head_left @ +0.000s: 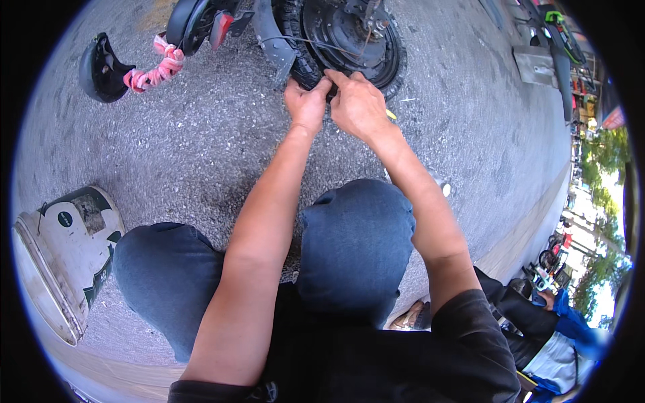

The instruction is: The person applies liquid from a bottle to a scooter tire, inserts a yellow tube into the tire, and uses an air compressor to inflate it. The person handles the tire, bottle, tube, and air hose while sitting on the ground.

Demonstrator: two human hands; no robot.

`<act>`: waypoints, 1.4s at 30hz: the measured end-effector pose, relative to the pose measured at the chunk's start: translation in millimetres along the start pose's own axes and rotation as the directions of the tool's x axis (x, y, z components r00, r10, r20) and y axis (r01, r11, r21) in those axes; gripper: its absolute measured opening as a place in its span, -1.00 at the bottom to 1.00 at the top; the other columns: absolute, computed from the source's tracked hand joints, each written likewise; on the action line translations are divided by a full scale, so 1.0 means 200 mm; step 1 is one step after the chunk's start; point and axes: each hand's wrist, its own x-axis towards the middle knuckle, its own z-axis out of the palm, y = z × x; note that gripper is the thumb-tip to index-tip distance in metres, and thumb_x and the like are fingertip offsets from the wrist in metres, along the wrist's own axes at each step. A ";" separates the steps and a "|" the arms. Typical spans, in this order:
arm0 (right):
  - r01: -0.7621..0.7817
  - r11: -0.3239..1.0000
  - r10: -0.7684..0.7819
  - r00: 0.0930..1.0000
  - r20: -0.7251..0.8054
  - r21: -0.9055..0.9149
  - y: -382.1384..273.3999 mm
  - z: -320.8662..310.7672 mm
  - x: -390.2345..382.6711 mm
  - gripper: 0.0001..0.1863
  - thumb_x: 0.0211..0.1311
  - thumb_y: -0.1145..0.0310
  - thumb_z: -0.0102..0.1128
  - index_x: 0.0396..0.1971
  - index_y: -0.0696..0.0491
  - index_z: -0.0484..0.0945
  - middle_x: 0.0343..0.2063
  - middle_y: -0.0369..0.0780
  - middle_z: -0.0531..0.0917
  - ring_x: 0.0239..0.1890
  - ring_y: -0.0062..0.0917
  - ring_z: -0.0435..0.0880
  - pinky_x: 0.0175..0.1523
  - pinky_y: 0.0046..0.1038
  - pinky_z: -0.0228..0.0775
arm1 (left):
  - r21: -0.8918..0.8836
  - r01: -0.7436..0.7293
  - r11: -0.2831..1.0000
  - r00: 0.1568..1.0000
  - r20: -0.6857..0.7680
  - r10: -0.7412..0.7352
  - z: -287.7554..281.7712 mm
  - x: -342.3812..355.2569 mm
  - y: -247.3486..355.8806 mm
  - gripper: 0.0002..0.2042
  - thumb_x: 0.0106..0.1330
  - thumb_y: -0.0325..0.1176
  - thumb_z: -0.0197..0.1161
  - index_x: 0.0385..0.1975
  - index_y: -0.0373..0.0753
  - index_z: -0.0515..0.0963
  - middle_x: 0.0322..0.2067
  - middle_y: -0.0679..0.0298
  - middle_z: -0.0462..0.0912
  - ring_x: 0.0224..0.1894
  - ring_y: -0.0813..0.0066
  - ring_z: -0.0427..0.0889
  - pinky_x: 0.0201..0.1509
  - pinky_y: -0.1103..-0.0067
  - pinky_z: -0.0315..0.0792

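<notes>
A black rubber tire [302, 50] with its dark wheel rim [346, 37] lies at the top middle, a cable running across it. My left hand [307, 105] grips the near edge of the tire, thumb on top and fingers mostly hidden beneath. Just right of it, my right hand [358, 104] is at the same edge. Its index finger reaches out onto the tire near the rim, while the other fingers curl in. A dark grey mudguard [274, 47] stands close to the left of the tire. What lies under my fingertips is hidden.
A black helmet [104, 70] and a twisted pink-and-white cloth [158, 70] lie at the upper left. A white bucket [70, 248] rests on its side by my left knee. A yellow object [391, 115] shows beside my right wrist. Another person [564, 329] is at the lower right.
</notes>
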 end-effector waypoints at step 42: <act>-0.213 0.972 0.191 0.963 -0.189 -0.100 0.47 0.05 -0.28 -0.64 0.34 0.15 0.27 -0.12 0.17 0.59 -0.12 0.00 0.66 -0.09 -0.07 0.69 0.06 -0.12 0.53 | -0.097 0.059 0.994 0.987 0.154 -0.043 -0.05 -0.01 0.05 -0.60 0.19 -0.64 0.48 0.03 -0.39 0.55 -0.01 0.17 0.71 -0.01 0.42 0.68 0.17 0.51 0.52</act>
